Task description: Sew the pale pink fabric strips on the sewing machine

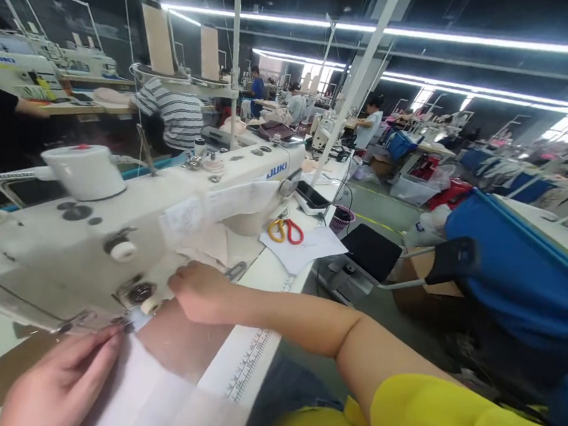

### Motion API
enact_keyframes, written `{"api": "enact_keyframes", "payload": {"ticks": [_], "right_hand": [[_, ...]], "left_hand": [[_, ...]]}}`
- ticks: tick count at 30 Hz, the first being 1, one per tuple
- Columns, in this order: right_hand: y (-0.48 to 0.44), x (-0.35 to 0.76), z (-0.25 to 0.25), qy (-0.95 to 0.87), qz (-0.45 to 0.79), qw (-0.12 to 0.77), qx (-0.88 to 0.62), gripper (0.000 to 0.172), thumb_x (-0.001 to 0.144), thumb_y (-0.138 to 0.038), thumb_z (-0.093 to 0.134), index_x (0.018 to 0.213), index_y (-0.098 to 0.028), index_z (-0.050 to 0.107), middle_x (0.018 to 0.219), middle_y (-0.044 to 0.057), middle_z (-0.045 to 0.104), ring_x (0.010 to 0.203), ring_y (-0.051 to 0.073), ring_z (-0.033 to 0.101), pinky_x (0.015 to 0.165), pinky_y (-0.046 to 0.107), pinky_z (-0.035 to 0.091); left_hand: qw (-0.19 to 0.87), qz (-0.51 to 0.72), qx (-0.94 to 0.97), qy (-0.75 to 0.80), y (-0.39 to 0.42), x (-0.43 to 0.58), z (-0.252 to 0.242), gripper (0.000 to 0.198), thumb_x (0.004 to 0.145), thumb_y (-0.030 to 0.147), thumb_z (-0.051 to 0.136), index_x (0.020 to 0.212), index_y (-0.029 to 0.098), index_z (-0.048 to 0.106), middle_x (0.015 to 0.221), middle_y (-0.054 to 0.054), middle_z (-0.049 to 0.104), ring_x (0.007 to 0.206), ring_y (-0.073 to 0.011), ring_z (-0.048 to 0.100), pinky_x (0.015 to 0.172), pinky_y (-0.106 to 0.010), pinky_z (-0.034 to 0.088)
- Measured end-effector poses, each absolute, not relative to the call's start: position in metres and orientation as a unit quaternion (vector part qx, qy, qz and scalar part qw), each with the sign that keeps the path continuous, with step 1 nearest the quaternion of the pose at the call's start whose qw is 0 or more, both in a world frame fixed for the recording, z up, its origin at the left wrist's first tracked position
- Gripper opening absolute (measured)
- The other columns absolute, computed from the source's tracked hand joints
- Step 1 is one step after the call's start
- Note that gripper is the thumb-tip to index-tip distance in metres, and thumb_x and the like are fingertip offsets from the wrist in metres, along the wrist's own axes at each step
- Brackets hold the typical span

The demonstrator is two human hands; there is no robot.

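A white sewing machine [241, 180] stretches across the left and middle of the view. White fabric [146, 400] lies under its needle area and spreads toward the bottom edge. My left hand [64, 388] rests on this fabric beside the presser foot, thumb and forefinger pressed together at its edge. Further right, my right hand [198, 291] is curled beside the machine's head, near the handwheel side of the needle, over a brown surface [189, 346]. Its fingertips are partly hidden, and whatever they hold cannot be made out.
Scissors with yellow and red handles [293, 232] lie on white paper [312, 250] on the table. A phone [312, 195] is behind them. A printed ruler [251, 363] runs along the table edge. Other people work behind the machine.
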State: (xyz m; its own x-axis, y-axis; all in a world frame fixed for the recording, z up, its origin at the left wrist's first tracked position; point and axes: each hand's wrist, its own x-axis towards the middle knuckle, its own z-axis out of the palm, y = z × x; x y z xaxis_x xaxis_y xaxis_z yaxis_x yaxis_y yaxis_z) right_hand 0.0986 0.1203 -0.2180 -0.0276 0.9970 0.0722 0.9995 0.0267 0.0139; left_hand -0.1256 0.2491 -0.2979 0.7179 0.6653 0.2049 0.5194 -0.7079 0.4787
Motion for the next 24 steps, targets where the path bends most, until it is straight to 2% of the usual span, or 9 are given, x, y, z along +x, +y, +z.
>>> {"api": "enact_keyframes", "payload": {"ticks": [3,7,11,15,20,24], "right_hand": [[0.109,0.104,-0.218,-0.700,-0.026,0.040,-0.713,0.017,0.082,-0.013,0.050,0.093,-0.013,0.062,0.089,0.009,0.066,0.084,0.021,0.057,0.069,0.028,0.041],[0.100,0.112,-0.224,-0.676,-0.023,0.077,-0.733,0.022,0.088,-0.010,0.039,0.089,-0.008,0.062,0.088,0.016,0.064,0.082,0.024,0.057,0.069,0.033,0.037],[0.101,0.108,-0.227,-0.669,-0.018,0.093,-0.737,0.025,0.090,-0.010,0.037,0.083,-0.010,0.061,0.080,0.014,0.062,0.076,0.023,0.055,0.063,0.031,0.033],[0.095,0.103,-0.221,-0.664,-0.024,0.083,-0.742,0.026,0.089,-0.009,0.036,0.080,-0.011,0.060,0.075,0.012,0.060,0.071,0.021,0.052,0.061,0.030,0.032],[0.094,0.103,-0.223,-0.665,-0.041,0.074,-0.742,0.026,0.088,-0.007,0.037,0.082,-0.009,0.062,0.076,0.013,0.062,0.074,0.023,0.054,0.063,0.031,0.035],[0.093,0.101,-0.226,-0.687,-0.048,0.070,-0.722,0.029,0.086,-0.005,0.038,0.079,-0.009,0.065,0.078,0.015,0.065,0.078,0.026,0.057,0.070,0.035,0.039]], "left_hand": [[0.228,0.157,0.901,0.333,0.228,-0.116,-0.267,0.034,0.083,0.052,0.048,0.100,0.030,0.068,0.109,0.004,0.069,0.103,-0.0287,0.063,0.093,-0.043,0.049],[0.293,0.210,0.888,0.285,0.209,-0.096,-0.244,0.033,0.086,0.037,0.047,0.097,0.016,0.070,0.099,-0.007,0.070,0.094,-0.0236,0.064,0.090,-0.036,0.048],[0.288,0.204,0.884,0.307,0.212,-0.100,-0.249,0.029,0.085,0.026,0.048,0.102,0.017,0.070,0.099,-0.005,0.068,0.094,-0.0183,0.063,0.089,-0.030,0.048],[0.296,0.208,0.881,0.305,0.211,-0.107,-0.252,0.028,0.085,0.021,0.048,0.103,0.017,0.070,0.098,-0.005,0.068,0.092,-0.0171,0.063,0.088,-0.029,0.049],[0.296,0.211,0.883,0.298,0.209,-0.107,-0.252,0.028,0.085,0.020,0.048,0.104,0.017,0.069,0.098,-0.005,0.067,0.094,-0.0170,0.063,0.088,-0.029,0.048],[0.291,0.200,0.887,0.298,0.208,-0.107,-0.249,0.027,0.084,0.018,0.048,0.102,0.016,0.068,0.099,-0.005,0.066,0.094,-0.0165,0.063,0.088,-0.028,0.048]]}}
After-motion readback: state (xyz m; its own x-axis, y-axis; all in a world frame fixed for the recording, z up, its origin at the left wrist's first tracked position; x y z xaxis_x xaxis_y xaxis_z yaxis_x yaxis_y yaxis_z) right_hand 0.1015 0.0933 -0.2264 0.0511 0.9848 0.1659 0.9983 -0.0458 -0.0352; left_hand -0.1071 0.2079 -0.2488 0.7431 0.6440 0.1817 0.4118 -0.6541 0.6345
